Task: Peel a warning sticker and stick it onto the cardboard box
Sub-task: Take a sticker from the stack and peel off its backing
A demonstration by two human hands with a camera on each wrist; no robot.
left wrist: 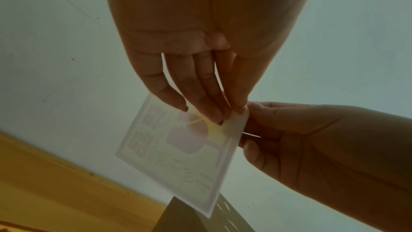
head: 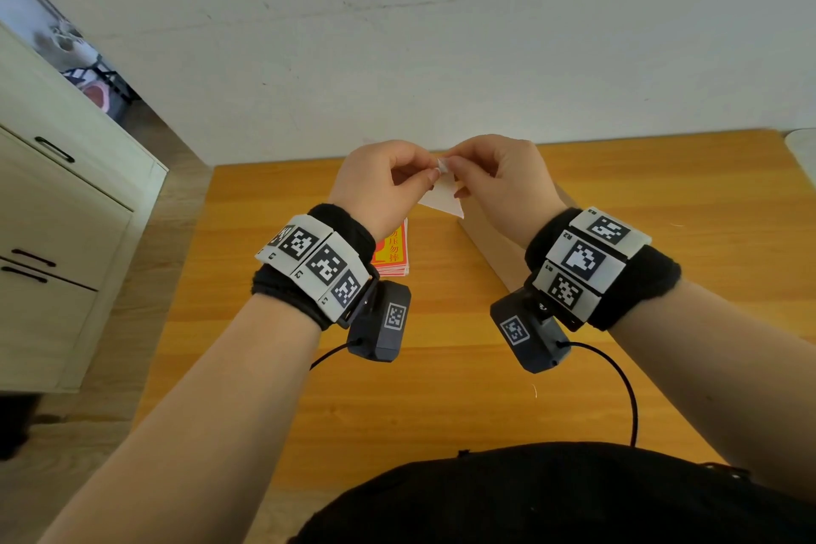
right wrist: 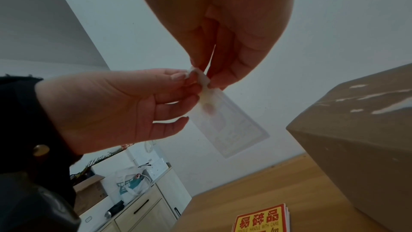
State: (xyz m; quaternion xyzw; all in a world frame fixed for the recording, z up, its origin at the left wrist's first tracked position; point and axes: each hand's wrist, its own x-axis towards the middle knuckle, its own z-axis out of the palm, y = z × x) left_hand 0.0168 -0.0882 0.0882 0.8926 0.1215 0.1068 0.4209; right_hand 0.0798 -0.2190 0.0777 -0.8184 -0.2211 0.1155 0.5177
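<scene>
I hold a warning sticker [head: 441, 199] on its white backing in the air above the table, white back towards me. My left hand [head: 388, 181] and right hand [head: 494, 177] both pinch its top corner [head: 443, 166]. In the left wrist view the sticker [left wrist: 185, 158] hangs down with its print showing faintly through, and the left fingers [left wrist: 209, 105] lie on its upper part. The right wrist view shows the sticker [right wrist: 227, 126] hanging from the pinched corner. The cardboard box [head: 494, 243] stands on the table under my right wrist, also seen as the cardboard box [right wrist: 361, 138].
A stack of red and yellow stickers [head: 393, 254] lies on the wooden table [head: 441, 389] under my left wrist; the stack [right wrist: 263, 220] shows in the right wrist view. A white wall runs along the table's far edge. A cream cabinet [head: 57, 234] stands at the left.
</scene>
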